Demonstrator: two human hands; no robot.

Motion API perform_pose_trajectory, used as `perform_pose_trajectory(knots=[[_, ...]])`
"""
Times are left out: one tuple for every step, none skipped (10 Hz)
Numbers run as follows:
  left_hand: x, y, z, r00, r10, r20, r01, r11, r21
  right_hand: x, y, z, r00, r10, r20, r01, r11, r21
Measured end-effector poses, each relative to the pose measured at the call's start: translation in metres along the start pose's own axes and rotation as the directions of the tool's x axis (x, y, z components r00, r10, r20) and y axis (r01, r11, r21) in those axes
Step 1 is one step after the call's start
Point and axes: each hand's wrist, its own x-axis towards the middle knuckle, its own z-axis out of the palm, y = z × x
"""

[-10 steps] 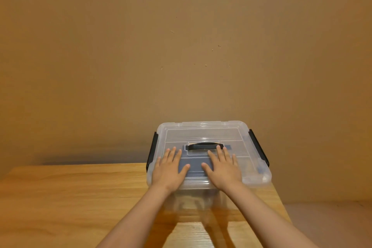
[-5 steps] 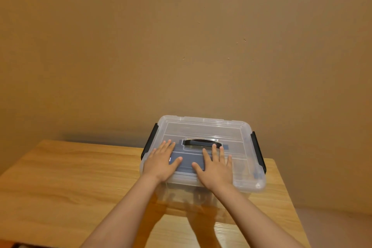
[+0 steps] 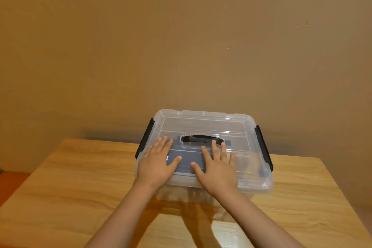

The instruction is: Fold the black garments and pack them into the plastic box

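A clear plastic box (image 3: 249, 179) stands on the wooden table with its transparent lid (image 3: 203, 125) on top. The lid has a black handle (image 3: 198, 138) and a black clip on each short side. My left hand (image 3: 156, 164) lies flat on the lid's near left part, fingers straight. My right hand (image 3: 218, 169) lies flat on the lid beside it, fingertips just short of the handle. Something dark shows through the lid between my hands; I cannot tell what it is.
The wooden table (image 3: 80, 187) stretches to the left and toward me, with its right edge close beside the box. A plain tan wall (image 3: 181, 36) stands right behind the box.
Both hands stay flat on the lid. The view has swung down and to the left, so more of the table shows.
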Motion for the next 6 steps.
perform_pose_trajectory(knots=[[0.007, -0.028, -0.007, 0.999, -0.024, -0.025, 0.024, 1.000, 0.005, 0.016, -0.026, 0.002, 1.000, -0.014, -0.022, 0.014, 1.000, 0.008], [0.020, -0.050, -0.013, 0.999, -0.016, -0.034, 0.016, 1.000, 0.003, 0.033, -0.047, 0.004, 0.999, -0.020, -0.041, 0.020, 1.000, 0.010], [0.029, -0.063, -0.017, 1.000, 0.017, -0.006, -0.017, 1.000, 0.008, 0.040, -0.059, 0.006, 0.999, -0.003, -0.034, 0.003, 1.000, -0.004], [0.028, -0.067, -0.020, 0.999, 0.045, 0.000, -0.045, 0.999, -0.003, 0.040, -0.062, 0.006, 1.000, 0.007, 0.004, -0.007, 1.000, -0.013], [0.023, -0.063, -0.021, 0.995, 0.099, -0.017, -0.099, 0.995, -0.014, 0.038, -0.060, -0.001, 0.999, -0.001, 0.038, 0.000, 1.000, 0.029], [0.024, -0.065, -0.029, 0.983, 0.182, -0.005, -0.182, 0.982, -0.041, 0.038, -0.047, -0.019, 0.999, -0.034, -0.039, 0.037, 0.996, 0.085]])
